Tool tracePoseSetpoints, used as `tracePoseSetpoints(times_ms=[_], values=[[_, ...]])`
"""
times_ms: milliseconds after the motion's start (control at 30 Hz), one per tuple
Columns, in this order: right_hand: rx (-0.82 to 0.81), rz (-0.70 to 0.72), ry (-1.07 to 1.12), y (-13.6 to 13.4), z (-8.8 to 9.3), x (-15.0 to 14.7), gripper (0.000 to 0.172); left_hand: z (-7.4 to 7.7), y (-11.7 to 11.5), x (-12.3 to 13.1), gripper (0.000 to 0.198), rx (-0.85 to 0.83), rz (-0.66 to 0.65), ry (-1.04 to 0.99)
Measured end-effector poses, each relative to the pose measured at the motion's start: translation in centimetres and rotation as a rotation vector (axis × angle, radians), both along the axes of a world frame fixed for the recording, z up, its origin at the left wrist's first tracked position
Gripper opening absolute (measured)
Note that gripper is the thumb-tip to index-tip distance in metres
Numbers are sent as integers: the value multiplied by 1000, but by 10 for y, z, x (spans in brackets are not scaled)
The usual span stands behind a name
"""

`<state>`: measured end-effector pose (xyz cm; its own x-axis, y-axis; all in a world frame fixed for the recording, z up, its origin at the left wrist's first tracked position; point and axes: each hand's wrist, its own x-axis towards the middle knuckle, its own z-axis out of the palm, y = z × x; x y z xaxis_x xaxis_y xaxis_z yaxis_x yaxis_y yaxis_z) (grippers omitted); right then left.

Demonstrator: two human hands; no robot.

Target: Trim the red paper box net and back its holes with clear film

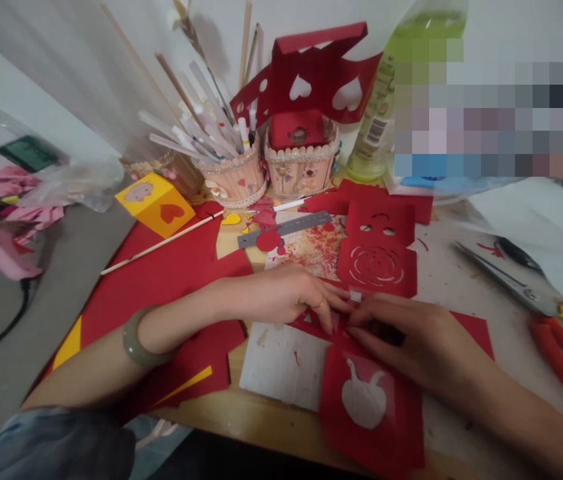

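A red cut-out paper (370, 437) lies in front of me, spread in joined panels. Its near panel has an apple-like opening, with a glossy clear sheet over it. My left hand (291, 293) rests on the middle panels with its fingers stretched out, the fingertips pressing the paper. Right beside them, my right hand (406, 327) has thumb and forefinger pinched together low over the same paper. Whatever lies between them is too small to make out. On the far panel (378, 267) a rose pattern of curved slits shows. A small clear piece seems to lie by the fingertips.
Yellow-and-red-handled tools (536, 300) lie at right. A steel ruler (306, 223) sits behind my hands among paper scraps. Further back stand a pen basket (238, 177), a second basket (301, 167) and a green bottle (374, 147). A pink glue gun (1, 247) is at left.
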<state>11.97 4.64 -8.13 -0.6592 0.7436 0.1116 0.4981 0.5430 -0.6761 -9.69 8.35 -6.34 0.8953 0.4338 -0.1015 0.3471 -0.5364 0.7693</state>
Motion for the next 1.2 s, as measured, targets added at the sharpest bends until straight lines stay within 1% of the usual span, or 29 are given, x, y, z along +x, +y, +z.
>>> tracePoseSetpoints(times_ms=[200, 367, 433, 500, 600, 767, 900, 967, 1033, 1100, 1200], values=[[-42, 3, 23, -1, 5, 1, 9, 0, 0, -1, 48, -24, 4, 17], [-53, -12, 78, -3, 10, 4, 16, -1, 1, -1, 49, -18, -12, -3], [-31, -12, 85, -4, 7, 4, 14, -2, 2, -1, 49, -10, -18, -12], [28, -1, 78, -6, 3, 4, 9, -2, 3, -1, 48, -1, -16, -15], [106, 20, 55, -9, -2, 3, 10, -2, 2, -1, 48, 2, -7, -7], [84, 43, 19, -7, -3, 2, 9, -3, 0, 0, 49, -15, 5, -17], [67, 59, 2, -6, -3, 2, 16, -2, 0, -1, 49, -6, 7, -2], [18, 52, 9, -5, -1, 3, 17, -2, 1, -2, 47, -8, 1, -8], [-74, 19, 40, -3, 3, 5, 18, -1, 1, -3, 45, -27, 2, -50], [-190, -41, 93, -1, 9, 7, 19, 0, 0, -4, 43, -34, 29, -102], [-340, -103, 180, 2, 16, 11, 21, -1, 0, -3, 38, 9, 83, -137]])
